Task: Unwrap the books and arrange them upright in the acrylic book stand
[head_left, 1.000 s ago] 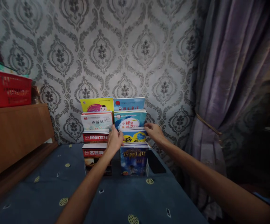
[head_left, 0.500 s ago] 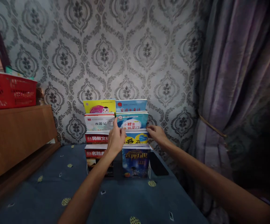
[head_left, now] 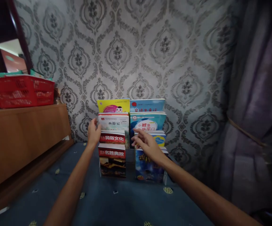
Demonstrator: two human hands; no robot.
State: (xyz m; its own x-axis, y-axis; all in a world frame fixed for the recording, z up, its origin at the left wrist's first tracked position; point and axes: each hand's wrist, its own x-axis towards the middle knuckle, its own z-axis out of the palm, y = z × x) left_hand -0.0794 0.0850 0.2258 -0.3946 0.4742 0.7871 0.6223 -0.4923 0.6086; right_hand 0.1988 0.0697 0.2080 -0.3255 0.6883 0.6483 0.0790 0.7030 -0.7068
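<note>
Children's books stand upright in two columns, stepped in tiers, in what looks like a clear stand. My left hand is at the left edge of the left column, fingers apart, beside a white book and a red-titled book; contact is unclear. In front of the right column hovers my right hand, fingers loosely spread. It partly covers a yellow-and-blue book and a dark blue book. Behind it shows a teal book. Lowest on the left is another red-titled book.
Under the books spreads a dark blue patterned cloth. A red basket sits on a wooden cabinet at left. Patterned wallpaper rises behind, and a tied curtain hangs at right.
My left hand has moved from between the columns to the left column's outer edge. My right hand has come inward from the right edge to the front of the right column. The view has shifted left.
</note>
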